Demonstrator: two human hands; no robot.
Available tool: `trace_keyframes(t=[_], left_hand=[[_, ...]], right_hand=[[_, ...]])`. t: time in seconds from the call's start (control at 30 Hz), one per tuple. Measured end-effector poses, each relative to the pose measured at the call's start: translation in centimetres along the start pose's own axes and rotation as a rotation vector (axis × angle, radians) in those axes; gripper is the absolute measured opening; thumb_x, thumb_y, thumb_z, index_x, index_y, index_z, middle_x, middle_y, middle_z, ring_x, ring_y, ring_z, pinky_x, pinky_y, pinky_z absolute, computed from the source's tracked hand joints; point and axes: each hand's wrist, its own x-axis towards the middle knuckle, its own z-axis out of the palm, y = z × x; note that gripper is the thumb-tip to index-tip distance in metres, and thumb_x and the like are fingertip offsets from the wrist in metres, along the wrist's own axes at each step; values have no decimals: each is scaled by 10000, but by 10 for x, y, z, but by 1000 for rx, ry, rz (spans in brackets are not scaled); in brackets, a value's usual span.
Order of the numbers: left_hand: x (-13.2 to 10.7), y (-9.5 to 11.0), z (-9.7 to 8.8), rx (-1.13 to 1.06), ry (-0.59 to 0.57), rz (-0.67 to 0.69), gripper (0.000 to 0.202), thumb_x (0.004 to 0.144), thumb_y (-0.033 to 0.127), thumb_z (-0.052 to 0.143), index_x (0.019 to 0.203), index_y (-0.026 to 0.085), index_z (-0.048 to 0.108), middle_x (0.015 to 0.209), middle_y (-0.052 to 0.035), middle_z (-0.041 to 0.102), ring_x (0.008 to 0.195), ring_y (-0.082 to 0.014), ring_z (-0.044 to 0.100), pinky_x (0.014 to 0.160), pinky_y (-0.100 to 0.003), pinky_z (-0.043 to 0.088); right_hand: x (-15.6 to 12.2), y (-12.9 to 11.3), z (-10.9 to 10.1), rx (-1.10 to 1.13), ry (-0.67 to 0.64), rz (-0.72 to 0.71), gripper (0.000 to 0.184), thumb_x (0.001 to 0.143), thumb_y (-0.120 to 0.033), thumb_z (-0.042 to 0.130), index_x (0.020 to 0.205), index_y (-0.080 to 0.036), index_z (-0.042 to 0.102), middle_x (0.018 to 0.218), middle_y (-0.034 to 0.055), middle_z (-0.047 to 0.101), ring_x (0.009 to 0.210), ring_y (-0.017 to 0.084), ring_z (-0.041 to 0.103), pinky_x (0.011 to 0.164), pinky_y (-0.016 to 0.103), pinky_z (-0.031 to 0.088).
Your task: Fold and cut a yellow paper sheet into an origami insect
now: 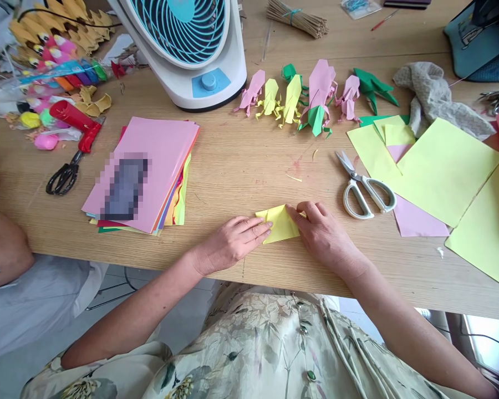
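A small folded yellow paper (279, 221) lies flat on the wooden table (249, 160) near its front edge. My left hand (230, 242) rests palm down beside it, fingertips pressing on the paper's left edge. My right hand (322, 233) lies on the paper's right side, fingers pressing its top right corner. Both hands hold the paper down against the table.
White-handled scissors (363, 185) lie right of the hands, beside loose yellow sheets (444, 172) and pink sheets. A stack of coloured paper (149, 172) sits left. Folded paper figures (307, 97) line up behind, near a white fan (191, 50). Black scissors (64, 174) and another person's arm (4, 244) are far left.
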Motion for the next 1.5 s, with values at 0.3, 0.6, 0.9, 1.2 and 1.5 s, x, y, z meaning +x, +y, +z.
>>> trace_keyframes(t=[0.3,0.6,0.9,1.2,1.5], left_hand=[[-3,-6,-1,4,-43,41,415,963,77,473,1368,143,531,1424,-134,557,1335,-256,515,1045,-451,485],[-3,-4,-2,-1,-45,18,413,977,86,441,1370,170,535,1435,-120,548,1356,-245,493,1068,-444,471],[6,7,-2,61,3,21,349,967,46,409,1269,83,579,1331,-156,628,1292,-236,553,1042,-399,508],[21,17,5,202,-10,-68,219,966,91,427,1026,99,637,1321,-169,620,1124,-244,623,968,-388,560],[26,26,9,239,9,-154,189,975,98,429,937,101,614,1336,-174,603,1039,-204,612,963,-362,543]], right_hand=[[1,1,0,-23,-15,-5,473,930,-66,397,1400,-54,458,1127,177,544,936,264,481,814,403,492],[1,0,0,-19,5,11,492,915,-63,410,1401,-110,476,1128,167,542,902,262,472,783,397,489],[1,2,3,-36,9,-8,467,923,-74,416,1385,-63,483,1132,174,541,878,257,456,808,406,491],[0,1,3,-42,24,-6,461,922,-80,424,1375,-74,506,1141,173,535,857,256,439,794,399,490],[0,1,4,-42,49,-5,445,932,-92,443,1368,-86,530,1125,159,535,851,250,439,791,385,489]])
